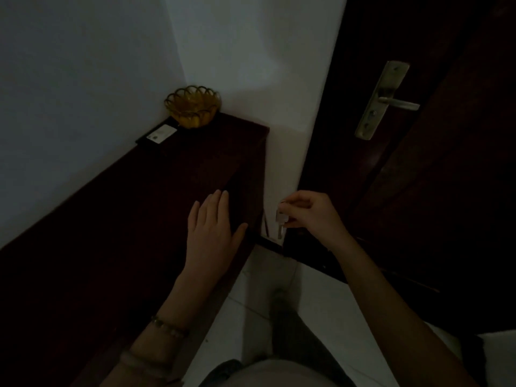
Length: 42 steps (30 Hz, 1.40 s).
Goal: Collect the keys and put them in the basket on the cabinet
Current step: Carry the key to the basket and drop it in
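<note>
a right hand [314,213] pinches keys [281,219] beside a dark cabinet [139,205].
the keys dangle off the cabinet's end, above the floor; the left hand [213,227] lies flat, fingers spread, on top. the amber basket [192,106] sits in the far corner.

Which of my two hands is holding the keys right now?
The right hand, raised beside the door, pinches the keys so they dangle. The left hand lies flat and empty on the cabinet.
</note>
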Each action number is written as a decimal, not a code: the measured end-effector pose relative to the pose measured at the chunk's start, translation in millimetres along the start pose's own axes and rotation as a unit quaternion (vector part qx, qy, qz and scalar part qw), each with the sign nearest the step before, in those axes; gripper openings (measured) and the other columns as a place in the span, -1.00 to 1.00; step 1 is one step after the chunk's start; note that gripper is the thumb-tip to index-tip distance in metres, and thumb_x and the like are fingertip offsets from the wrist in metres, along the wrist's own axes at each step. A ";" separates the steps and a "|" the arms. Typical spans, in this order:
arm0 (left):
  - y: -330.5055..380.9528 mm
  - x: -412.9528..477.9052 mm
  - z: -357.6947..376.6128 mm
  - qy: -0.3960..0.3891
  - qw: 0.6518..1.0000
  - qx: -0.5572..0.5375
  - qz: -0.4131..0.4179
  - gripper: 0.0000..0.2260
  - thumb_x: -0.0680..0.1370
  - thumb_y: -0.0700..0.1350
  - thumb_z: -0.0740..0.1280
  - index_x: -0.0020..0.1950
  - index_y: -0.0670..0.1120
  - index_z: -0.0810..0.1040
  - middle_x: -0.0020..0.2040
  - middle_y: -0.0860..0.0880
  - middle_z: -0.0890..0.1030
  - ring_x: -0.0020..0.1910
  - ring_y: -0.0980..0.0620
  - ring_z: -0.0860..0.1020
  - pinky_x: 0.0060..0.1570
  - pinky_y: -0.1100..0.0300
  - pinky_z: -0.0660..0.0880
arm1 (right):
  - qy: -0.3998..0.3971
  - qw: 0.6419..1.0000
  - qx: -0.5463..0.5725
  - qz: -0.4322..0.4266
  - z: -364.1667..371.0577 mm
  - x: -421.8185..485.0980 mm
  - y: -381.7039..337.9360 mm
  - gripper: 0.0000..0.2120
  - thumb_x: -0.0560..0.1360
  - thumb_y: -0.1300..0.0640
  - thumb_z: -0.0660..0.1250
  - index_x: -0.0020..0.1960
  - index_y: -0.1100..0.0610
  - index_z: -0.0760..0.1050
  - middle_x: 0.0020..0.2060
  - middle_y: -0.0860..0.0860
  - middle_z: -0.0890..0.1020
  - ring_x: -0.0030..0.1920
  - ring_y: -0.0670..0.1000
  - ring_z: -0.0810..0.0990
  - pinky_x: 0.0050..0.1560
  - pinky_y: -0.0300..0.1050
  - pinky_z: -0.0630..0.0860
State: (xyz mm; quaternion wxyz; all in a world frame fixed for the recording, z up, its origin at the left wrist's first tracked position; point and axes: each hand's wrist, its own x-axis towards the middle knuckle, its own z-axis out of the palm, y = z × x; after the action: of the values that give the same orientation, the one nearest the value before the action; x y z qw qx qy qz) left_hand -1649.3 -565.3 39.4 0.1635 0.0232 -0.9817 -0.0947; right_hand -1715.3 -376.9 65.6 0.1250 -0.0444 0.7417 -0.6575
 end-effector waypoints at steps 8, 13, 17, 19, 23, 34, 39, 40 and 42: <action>-20.4 79.0 28.6 0.002 0.998 0.034 -0.046 -0.39 0.47 0.04 0.36 0.38 -0.27 0.30 0.33 -0.28 0.42 0.32 -0.20 0.40 0.34 -0.14 0.22 | -0.082 0.996 -0.028 -0.029 15.7 119.9 -8.6 -0.87 0.42 0.25 0.39 -0.26 0.06 0.59 -0.30 0.05 0.65 -0.26 -0.03 0.65 -0.24 -0.13 0.64; -33.5 143.2 43.4 -0.001 0.993 0.065 -0.100 -0.37 0.47 0.08 0.34 0.40 -0.24 0.26 0.37 -0.25 0.39 0.35 -0.18 0.36 0.36 -0.11 0.18 | -0.146 0.988 -0.029 -0.046 25.4 214.0 -31.4 -0.94 0.42 0.26 0.39 -0.21 0.15 0.60 -0.33 0.05 0.66 -0.29 -0.04 0.65 -0.28 -0.17 0.61; -48.5 194.9 51.6 0.012 0.985 0.080 -0.153 -0.37 0.47 0.10 0.33 0.41 -0.22 0.26 0.38 -0.23 0.38 0.36 -0.15 0.35 0.37 -0.09 0.15 | -0.178 0.981 -0.041 -0.068 36.8 287.4 -56.1 -0.96 0.42 0.27 0.39 -0.19 0.17 0.60 -0.30 0.11 0.65 -0.26 0.00 0.66 -0.26 -0.14 0.64; -56.6 216.9 54.8 0.029 0.981 0.083 -0.171 -0.38 0.46 0.07 0.36 0.38 -0.25 0.31 0.34 -0.25 0.43 0.33 -0.18 0.39 0.35 -0.11 0.18 | -0.193 0.978 -0.030 -0.074 43.8 319.3 -66.1 -0.96 0.42 0.28 0.38 -0.19 0.18 0.60 -0.31 0.11 0.65 -0.28 -0.01 0.66 -0.28 -0.18 0.62; -67.8 246.9 59.2 0.048 0.973 0.087 -0.208 -0.40 0.46 0.06 0.36 0.36 -0.27 0.32 0.33 -0.26 0.44 0.32 -0.19 0.40 0.34 -0.13 0.21 | -0.227 0.970 -0.015 -0.088 59.2 368.6 -76.2 -0.96 0.43 0.29 0.37 -0.18 0.22 0.59 -0.33 0.13 0.64 -0.30 0.00 0.66 -0.26 -0.16 0.63; -95.0 270.5 63.2 0.045 0.957 0.110 -0.263 -0.41 0.47 0.06 0.33 0.36 -0.26 0.32 0.31 -0.25 0.46 0.30 -0.19 0.42 0.36 -0.13 0.19 | -0.262 0.960 -0.005 -0.096 103.9 438.1 -79.6 -0.84 0.46 0.27 0.32 -0.22 0.06 0.58 -0.23 0.09 0.62 -0.19 -0.02 0.65 -0.26 -0.23 0.60; -105.4 274.2 63.8 0.053 0.956 0.108 -0.268 -0.41 0.45 0.04 0.37 0.35 -0.27 0.33 0.30 -0.26 0.47 0.28 -0.19 0.44 0.33 -0.15 0.24 | -0.245 0.963 -0.037 -0.106 131.6 466.4 -88.1 -0.90 0.47 0.31 0.30 -0.16 0.15 0.54 -0.21 0.05 0.59 -0.25 -0.07 0.62 -0.27 -0.23 0.62; -107.1 274.8 63.9 0.052 0.955 0.107 -0.270 -0.40 0.45 0.04 0.38 0.35 -0.27 0.33 0.30 -0.26 0.47 0.28 -0.19 0.43 0.33 -0.15 0.25 | -0.243 0.963 -0.051 -0.107 137.8 472.5 -88.8 -0.88 0.47 0.30 0.29 -0.18 0.12 0.53 -0.23 0.01 0.58 -0.28 -0.10 0.62 -0.25 -0.20 0.62; -110.0 275.1 64.0 0.046 0.954 0.108 -0.276 -0.40 0.44 0.04 0.39 0.35 -0.27 0.33 0.30 -0.26 0.47 0.29 -0.20 0.43 0.33 -0.16 0.26 | -0.246 0.957 -0.108 -0.107 151.0 485.0 -87.1 -0.88 0.48 0.28 0.29 -0.18 0.11 0.53 -0.23 -0.04 0.57 -0.27 -0.12 0.60 -0.17 -0.13 0.62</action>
State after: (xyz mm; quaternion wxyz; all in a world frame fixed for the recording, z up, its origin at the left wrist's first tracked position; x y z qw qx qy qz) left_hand -1928.6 -682.8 45.7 0.1727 0.3152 -0.9327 -0.0288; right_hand -2155.0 -645.6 74.1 0.2273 -0.2970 0.7453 -0.5519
